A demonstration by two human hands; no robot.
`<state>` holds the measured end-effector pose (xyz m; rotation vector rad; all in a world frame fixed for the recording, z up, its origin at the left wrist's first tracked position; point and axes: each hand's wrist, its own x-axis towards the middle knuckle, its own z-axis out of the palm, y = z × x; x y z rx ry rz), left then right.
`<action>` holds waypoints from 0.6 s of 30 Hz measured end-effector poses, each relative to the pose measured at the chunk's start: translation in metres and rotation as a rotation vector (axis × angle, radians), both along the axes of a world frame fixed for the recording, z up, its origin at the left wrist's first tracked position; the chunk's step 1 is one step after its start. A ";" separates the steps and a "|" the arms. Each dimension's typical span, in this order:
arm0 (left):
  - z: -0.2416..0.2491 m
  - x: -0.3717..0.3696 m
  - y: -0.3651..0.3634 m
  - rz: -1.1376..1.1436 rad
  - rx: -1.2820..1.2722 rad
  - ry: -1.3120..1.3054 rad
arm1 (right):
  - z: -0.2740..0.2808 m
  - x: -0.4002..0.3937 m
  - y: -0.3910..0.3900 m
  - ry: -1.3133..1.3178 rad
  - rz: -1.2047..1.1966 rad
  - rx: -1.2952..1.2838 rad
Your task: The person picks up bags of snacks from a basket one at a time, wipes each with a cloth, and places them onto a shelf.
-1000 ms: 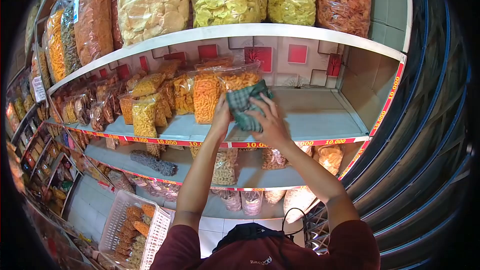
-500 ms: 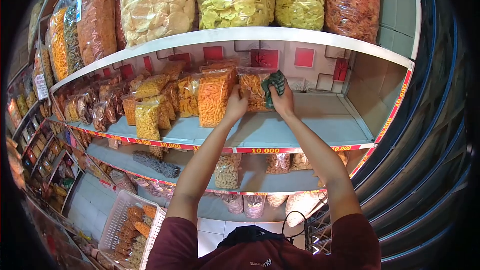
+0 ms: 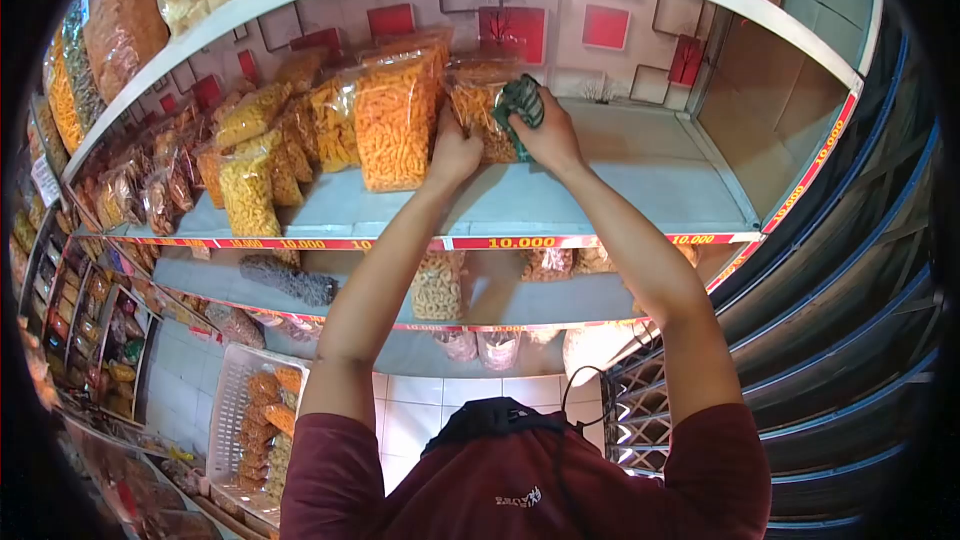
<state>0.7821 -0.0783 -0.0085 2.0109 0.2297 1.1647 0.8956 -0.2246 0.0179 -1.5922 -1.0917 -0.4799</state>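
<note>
On the middle shelf, my left hand (image 3: 457,152) grips the left side of a clear snack bag (image 3: 476,108) filled with orange-brown pieces. Its fingertips are partly hidden behind the bag's edge. My right hand (image 3: 552,136) is closed on a crumpled dark green patterned cloth (image 3: 521,108), which is against the right side of that same bag. Just left of my left hand stands a larger upright bag of orange curly snacks (image 3: 394,130). Beyond it sit more packed bags, among them a yellow snack bag (image 3: 249,190) near the shelf edge.
Red price strips (image 3: 520,242) run along the shelf's front edge. A grey duster (image 3: 287,280) lies on the shelf below, near a bag of pale rings (image 3: 437,285). A white basket (image 3: 222,420) of snack bags stands lower left. Dark slatted metal (image 3: 850,290) lines the right side.
The view has tilted downward, so the shelves appear higher in the picture. Both hands stay at the snack bag, the cloth still against its right side.
</note>
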 end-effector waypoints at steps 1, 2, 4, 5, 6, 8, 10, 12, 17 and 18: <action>0.000 0.002 0.002 0.003 0.039 -0.006 | 0.001 0.000 0.000 0.003 -0.012 -0.010; -0.001 0.004 0.003 0.022 0.069 -0.007 | 0.001 0.000 0.000 0.006 -0.049 -0.017; -0.001 0.001 0.003 -0.022 0.053 -0.006 | 0.003 -0.006 -0.003 0.028 -0.054 -0.020; 0.000 -0.001 0.004 -0.041 0.045 -0.008 | 0.006 -0.009 -0.004 0.037 -0.054 -0.021; 0.002 -0.004 0.002 -0.057 0.048 -0.002 | 0.008 -0.012 -0.005 0.053 -0.056 -0.028; 0.005 -0.010 -0.003 -0.043 0.110 0.001 | 0.011 -0.017 -0.009 0.082 -0.063 -0.042; 0.004 -0.011 -0.004 0.000 0.200 -0.012 | 0.008 -0.009 -0.007 0.082 -0.131 -0.014; 0.005 -0.015 -0.009 0.069 0.283 -0.035 | 0.012 -0.013 -0.012 0.036 -0.192 0.066; 0.027 -0.039 -0.038 0.119 0.342 -0.087 | 0.039 -0.038 -0.025 0.007 -0.119 0.457; 0.031 -0.046 -0.043 0.058 0.310 -0.114 | 0.042 -0.041 -0.024 -0.036 -0.109 0.491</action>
